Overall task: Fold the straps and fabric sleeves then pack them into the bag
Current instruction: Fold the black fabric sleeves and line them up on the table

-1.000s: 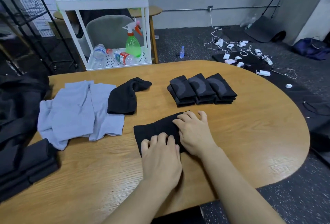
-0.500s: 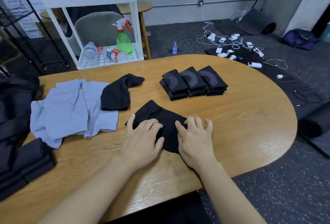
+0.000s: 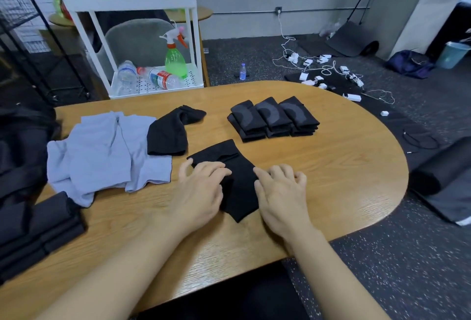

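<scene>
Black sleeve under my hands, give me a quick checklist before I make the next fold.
1. Black sleeve lies flat on the table: ok.
2. Left hand rests on its left part: ok.
3. Right hand at its right edge: ok; grip cannot tell.
4. Bare table beside the folded black stack for the finished piece: ok.
5. Unfolded black sleeve and grey fabric lie apart from the work: ok.
6. Bag open and ready: cannot tell.

Bare oval wooden table [image 3: 344, 179] lies right of the hands; three folded black patterned sleeve stacks [image 3: 272, 118] obstruct beyond, grey fabric sheets [image 3: 102, 151] left.
</scene>
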`<action>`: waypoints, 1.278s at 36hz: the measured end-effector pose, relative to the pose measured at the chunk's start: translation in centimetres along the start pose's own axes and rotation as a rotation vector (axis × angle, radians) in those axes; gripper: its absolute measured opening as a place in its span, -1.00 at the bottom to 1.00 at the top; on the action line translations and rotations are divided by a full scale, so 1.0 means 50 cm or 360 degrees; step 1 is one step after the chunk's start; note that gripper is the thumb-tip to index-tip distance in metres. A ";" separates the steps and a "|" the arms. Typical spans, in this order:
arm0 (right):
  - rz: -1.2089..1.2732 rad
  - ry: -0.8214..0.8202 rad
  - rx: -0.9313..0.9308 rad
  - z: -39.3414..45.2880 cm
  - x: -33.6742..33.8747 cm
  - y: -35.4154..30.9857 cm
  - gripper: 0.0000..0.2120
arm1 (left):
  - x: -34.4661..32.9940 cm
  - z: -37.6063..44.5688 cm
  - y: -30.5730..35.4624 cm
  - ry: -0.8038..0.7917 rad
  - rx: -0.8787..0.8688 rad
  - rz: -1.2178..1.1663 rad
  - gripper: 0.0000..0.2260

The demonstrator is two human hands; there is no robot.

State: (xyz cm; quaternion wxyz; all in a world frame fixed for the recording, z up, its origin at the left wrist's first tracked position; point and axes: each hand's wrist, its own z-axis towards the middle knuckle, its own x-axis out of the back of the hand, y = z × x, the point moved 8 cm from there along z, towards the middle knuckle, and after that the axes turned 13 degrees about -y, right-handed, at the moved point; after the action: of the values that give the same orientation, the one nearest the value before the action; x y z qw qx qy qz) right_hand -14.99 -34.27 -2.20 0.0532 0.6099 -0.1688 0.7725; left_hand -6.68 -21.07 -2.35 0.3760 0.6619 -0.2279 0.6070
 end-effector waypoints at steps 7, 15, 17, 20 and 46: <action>-0.0077 -0.0446 0.0253 0.020 -0.031 0.010 -0.53 | -0.038 -0.060 0.038 0.0062 0.0216 -0.0210 -0.52; -0.0063 -0.0250 0.0239 -0.039 -0.029 -0.026 -0.63 | -0.037 -0.078 -0.021 0.0001 0.0106 -0.0197 -0.67; -0.0086 -0.0221 0.0240 -0.054 -0.027 -0.040 -0.65 | -0.035 -0.084 -0.031 -0.0028 0.0037 -0.0190 -0.68; -0.0110 -0.0201 0.0217 -0.072 -0.028 -0.053 -0.64 | -0.032 -0.092 -0.037 -0.0062 -0.0050 -0.0145 -0.64; 0.0224 -0.0664 0.0456 -0.060 -0.033 -0.067 -0.38 | 0.005 -0.070 -0.035 -0.0013 -0.0343 -0.0069 -0.79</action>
State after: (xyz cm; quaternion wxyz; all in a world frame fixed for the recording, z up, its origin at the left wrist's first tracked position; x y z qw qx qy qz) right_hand -16.38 -29.96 -3.70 -0.1236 0.7441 -0.1069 0.6478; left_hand -7.53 -17.27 -2.58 0.4571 0.6249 -0.2790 0.5681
